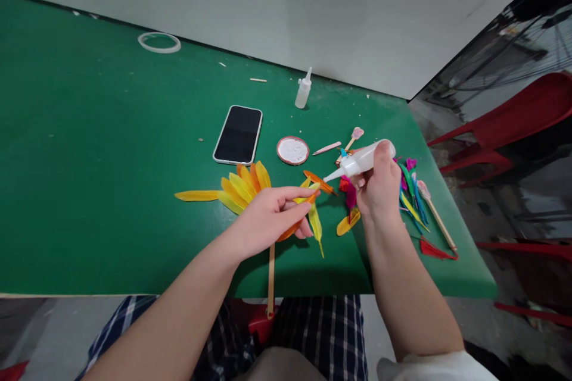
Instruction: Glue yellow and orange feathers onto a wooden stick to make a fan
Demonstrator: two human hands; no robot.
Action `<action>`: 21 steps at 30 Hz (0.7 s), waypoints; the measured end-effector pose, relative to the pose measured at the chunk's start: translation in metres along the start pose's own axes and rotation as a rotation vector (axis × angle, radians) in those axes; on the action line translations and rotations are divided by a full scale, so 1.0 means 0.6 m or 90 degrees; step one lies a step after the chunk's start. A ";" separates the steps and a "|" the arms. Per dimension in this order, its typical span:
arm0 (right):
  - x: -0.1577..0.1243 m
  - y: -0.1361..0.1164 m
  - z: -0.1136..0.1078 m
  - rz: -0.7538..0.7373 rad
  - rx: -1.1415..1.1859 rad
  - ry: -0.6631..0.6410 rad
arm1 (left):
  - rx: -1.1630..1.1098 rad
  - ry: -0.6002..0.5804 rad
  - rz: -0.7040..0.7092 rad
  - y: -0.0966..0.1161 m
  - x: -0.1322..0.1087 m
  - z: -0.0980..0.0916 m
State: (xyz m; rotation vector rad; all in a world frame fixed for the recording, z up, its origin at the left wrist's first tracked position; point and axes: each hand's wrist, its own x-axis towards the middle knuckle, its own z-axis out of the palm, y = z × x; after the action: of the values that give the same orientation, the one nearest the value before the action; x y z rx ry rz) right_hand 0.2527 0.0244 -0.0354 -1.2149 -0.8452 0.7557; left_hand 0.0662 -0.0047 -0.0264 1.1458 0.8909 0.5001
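Observation:
My left hand (277, 214) pinches an orange feather (290, 231) near its quill end. Against that end rests the nozzle of a white glue bottle (361, 159), which my right hand (382, 190) grips and tilts down to the left. Beneath my left hand lies a fan of yellow and orange feathers (243, 186), with a wooden stick (271, 280) reaching past the table's front edge. Just right of my left fingers is a yellow-green feather (315, 223). My left hand hides part of the fan and the top of the stick.
On the green table (111, 131) are a phone (239, 134), a round dish of white paste (292, 150), tweezers (327, 148), a small upright bottle (303, 92) and a clear ring (159, 43). Coloured feathers (413, 190) and a tasselled stick (437, 214) lie right. A red chair (504, 125) stands beyond.

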 end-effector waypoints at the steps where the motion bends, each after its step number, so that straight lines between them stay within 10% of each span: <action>1: 0.000 0.000 0.000 -0.001 0.000 0.000 | 0.000 0.000 -0.001 0.000 0.000 0.000; 21: 0.005 -0.003 -0.005 0.000 0.054 0.020 | 0.012 0.000 -0.003 0.002 -0.002 -0.003</action>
State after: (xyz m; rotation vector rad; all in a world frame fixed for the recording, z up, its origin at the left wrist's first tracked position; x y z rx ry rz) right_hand 0.2566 0.0253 -0.0335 -1.1492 -0.7795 0.7627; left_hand 0.0643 -0.0043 -0.0251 1.1611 0.8997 0.4874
